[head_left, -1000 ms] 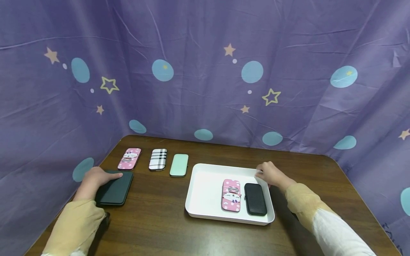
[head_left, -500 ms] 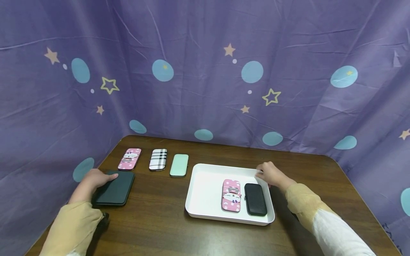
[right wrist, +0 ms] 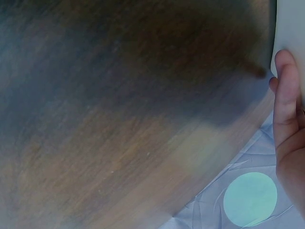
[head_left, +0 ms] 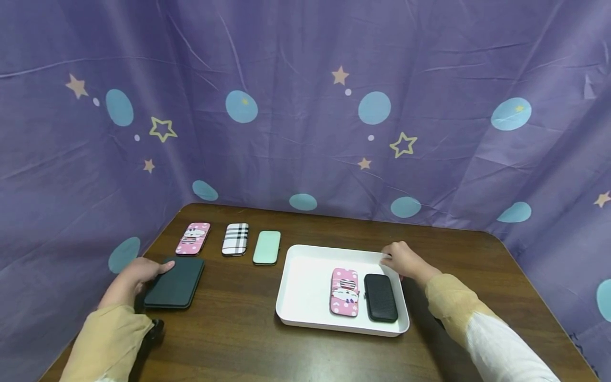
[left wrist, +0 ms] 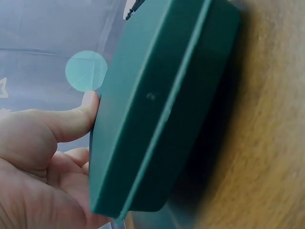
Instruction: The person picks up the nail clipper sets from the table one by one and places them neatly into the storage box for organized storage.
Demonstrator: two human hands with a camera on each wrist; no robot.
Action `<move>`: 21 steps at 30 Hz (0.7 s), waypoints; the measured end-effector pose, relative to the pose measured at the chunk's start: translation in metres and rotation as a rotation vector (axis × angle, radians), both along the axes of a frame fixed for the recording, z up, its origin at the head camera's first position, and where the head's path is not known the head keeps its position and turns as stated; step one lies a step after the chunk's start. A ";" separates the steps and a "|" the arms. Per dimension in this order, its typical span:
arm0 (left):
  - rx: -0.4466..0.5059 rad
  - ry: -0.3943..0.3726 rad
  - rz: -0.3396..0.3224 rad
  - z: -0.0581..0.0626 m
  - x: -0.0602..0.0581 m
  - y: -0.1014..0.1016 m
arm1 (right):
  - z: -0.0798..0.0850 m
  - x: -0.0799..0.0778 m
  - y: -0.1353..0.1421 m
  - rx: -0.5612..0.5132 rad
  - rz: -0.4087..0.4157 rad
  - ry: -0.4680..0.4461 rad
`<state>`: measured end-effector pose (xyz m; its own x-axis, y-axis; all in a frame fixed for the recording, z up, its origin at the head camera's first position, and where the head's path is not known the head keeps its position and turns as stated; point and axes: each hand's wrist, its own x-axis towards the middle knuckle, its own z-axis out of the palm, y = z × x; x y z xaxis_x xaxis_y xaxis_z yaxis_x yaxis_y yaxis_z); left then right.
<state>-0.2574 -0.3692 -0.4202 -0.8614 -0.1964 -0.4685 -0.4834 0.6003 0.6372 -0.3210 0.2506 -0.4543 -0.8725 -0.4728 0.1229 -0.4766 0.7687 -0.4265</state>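
Observation:
A flat dark green box (head_left: 175, 282) lies at the table's left side. My left hand (head_left: 140, 276) holds its left edge, the thumb on the top face. In the left wrist view the box (left wrist: 147, 109) fills the middle, its lid seam showing; the thumb (left wrist: 81, 117) presses the top while the other fingers are partly hidden behind the edge. My right hand (head_left: 406, 261) grips the far right corner of a white tray (head_left: 305, 281). Inside the tray lie a pink cartoon case (head_left: 345, 292) and a black textured case (head_left: 381, 297). The right wrist view shows the fingers (right wrist: 286, 90) against the tray's wall.
Behind the green box, a pink cartoon case (head_left: 193, 238), a white plaid case (head_left: 235, 239) and a mint green case (head_left: 267, 248) lie in a row on the wooden table (head_left: 229, 329). A purple curtain (head_left: 305, 106) hangs along the back and sides.
The green box has slid slightly right. My left hand has shifted a little left, its thumb drawn back toward the box's left edge. The right hand and the tray have stayed put.

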 end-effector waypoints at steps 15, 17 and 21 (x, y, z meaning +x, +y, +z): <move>0.274 0.106 0.028 -0.004 -0.005 0.017 | 0.001 0.000 -0.001 -0.007 -0.002 -0.001; 0.284 0.108 0.033 -0.004 -0.005 0.020 | 0.000 0.000 -0.001 -0.007 0.000 0.005; 0.389 0.110 0.068 -0.005 -0.006 0.026 | -0.001 0.000 0.000 -0.007 0.003 0.015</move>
<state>-0.2631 -0.3435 -0.4253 -0.9016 -0.0809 -0.4249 -0.4300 0.2731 0.8605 -0.3212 0.2510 -0.4554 -0.8691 -0.4746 0.1392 -0.4854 0.7641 -0.4249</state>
